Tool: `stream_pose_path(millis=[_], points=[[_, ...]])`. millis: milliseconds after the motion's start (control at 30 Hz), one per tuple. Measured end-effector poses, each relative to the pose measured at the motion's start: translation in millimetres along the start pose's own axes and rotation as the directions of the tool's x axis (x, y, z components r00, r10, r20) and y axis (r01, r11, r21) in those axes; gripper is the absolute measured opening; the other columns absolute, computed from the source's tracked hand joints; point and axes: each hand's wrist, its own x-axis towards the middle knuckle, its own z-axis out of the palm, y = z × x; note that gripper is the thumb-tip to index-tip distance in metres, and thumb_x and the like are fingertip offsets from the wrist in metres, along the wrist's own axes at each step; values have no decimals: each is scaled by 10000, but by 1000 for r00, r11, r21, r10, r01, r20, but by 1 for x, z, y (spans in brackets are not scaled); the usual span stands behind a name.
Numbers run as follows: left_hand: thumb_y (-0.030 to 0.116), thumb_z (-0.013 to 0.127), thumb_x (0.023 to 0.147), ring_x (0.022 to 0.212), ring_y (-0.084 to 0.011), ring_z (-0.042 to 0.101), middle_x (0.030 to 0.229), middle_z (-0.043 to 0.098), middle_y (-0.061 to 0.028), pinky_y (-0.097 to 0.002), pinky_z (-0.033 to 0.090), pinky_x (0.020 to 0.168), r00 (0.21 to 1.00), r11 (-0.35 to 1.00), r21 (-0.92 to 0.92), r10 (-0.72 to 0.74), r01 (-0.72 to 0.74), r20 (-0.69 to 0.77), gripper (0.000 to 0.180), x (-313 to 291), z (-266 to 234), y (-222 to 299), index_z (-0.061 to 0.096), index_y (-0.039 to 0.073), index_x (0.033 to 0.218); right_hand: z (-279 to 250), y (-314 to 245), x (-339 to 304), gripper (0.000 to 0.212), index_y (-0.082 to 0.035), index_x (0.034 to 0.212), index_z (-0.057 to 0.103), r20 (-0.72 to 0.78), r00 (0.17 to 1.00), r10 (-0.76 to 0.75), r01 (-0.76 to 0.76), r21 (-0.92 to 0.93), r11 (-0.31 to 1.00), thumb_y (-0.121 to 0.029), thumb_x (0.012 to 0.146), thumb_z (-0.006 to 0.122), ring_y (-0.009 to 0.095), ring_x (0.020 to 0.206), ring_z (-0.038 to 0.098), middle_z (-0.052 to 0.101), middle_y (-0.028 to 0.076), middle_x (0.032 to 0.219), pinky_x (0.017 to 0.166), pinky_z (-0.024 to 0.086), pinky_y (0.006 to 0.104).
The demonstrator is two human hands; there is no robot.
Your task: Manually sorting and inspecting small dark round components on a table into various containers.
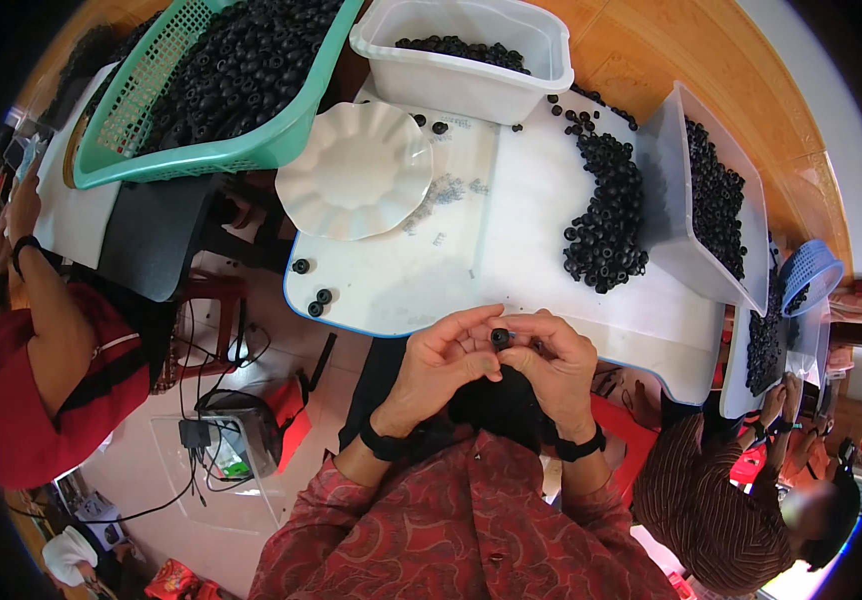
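Note:
Close over my lap, at the table's near edge, my two hands meet. My right hand (pixel 557 372) pinches a small black round part (pixel 500 338) between thumb and fingertips; the part has a hole in its face. Another dark piece (pixel 538 345) shows partly among the right fingers. My left hand (pixel 439 368) is beside the part, fingers apart and slightly curled, the index stretched above it and the thumb below. On the white table board (pixel 531 250) ahead lies a long heap of similar black parts (pixel 606 200).
A green basket (pixel 291 140) of black parts stands far left, beside a scalloped white plate (pixel 356 170). White (pixel 461 85) and translucent (pixel 666 190) bins hold more. Several loose parts (pixel 323 296) lie at the left edge. Co-workers sit left (pixel 61 370) and right (pixel 716 500).

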Motion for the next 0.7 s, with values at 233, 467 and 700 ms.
stream_pose_path(millis=[233,467,700], points=[[-104,759,749,839,-87,549,1137,572,-62,-228,518,749,990,992,71,94,-102,103,654,1,-3,6,527,-15,1354,5,-3,-6,303,-4,1083,664,-49,998,24,-20,81,996,18,796,757,88,825,648,724,56,1026,761,529,227],[-136,744,742,888,-94,542,1290,560,-108,-252,533,826,986,985,120,114,-128,118,688,2,-5,-3,506,-8,1375,10,0,-8,307,15,1083,644,-89,996,12,0,134,991,33,798,753,122,881,674,716,85,1043,806,546,250],[-128,748,746,931,-97,565,1246,598,-103,-257,545,829,992,992,48,115,-118,49,701,-2,-2,-4,495,-1,1387,16,2,-7,309,34,1099,609,-99,995,-20,37,176,984,74,814,721,150,906,676,702,121,1061,814,553,269]])
